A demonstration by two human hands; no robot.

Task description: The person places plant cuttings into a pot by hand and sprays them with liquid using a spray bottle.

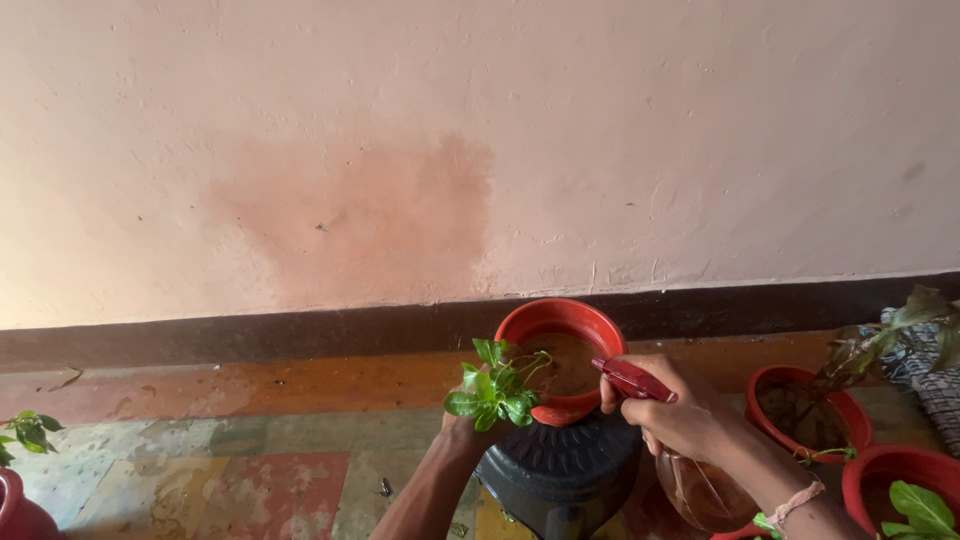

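Observation:
A red plastic pot [560, 318] with brown soil stands on a black round stand [562, 468] near the wall. My left hand [462, 432] grips a small green leafy plant [495, 388] at the pot's left rim; the leaves hide most of the hand. My right hand [680, 412] is closed on a spray bottle [690, 485] with a red trigger head [632, 380] and a clear body, its nozzle pointing left toward the plant and pot.
A pink wall with a dark skirting band [250, 340] runs behind. Two more red pots [800, 405] [905, 480] with plants sit at the right, and another red pot [20, 510] with a green sprig at the far left. The floor is patchy and painted.

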